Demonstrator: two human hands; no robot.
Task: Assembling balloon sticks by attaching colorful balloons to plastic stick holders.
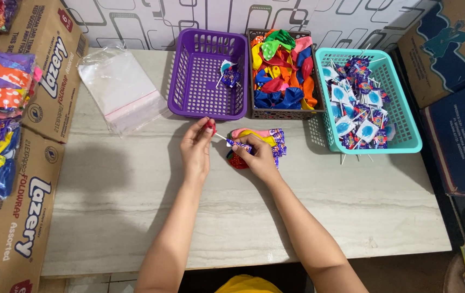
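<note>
I see a bundle of balloons and wrapped lollipops (257,142) lying mid-worktop (351,211), just below the purple basket (189,81). My right hand (259,157) is clamped on it; my left hand (197,146) pinches a small red band (210,126) at the stick's end. A brown basket of balloons (281,65) and a teal basket of lollipops (406,114) sit behind.

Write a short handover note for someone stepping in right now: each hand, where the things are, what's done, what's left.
Left hand: pinches a red balloon at the lollipop stick's end.
Right hand: holds a wrapped lollipop over loose balloons on the table.
Done: one lollipop bundle lies in the purple basket.
Left: many lollipops in the teal basket, balloons in the middle basket.
</note>
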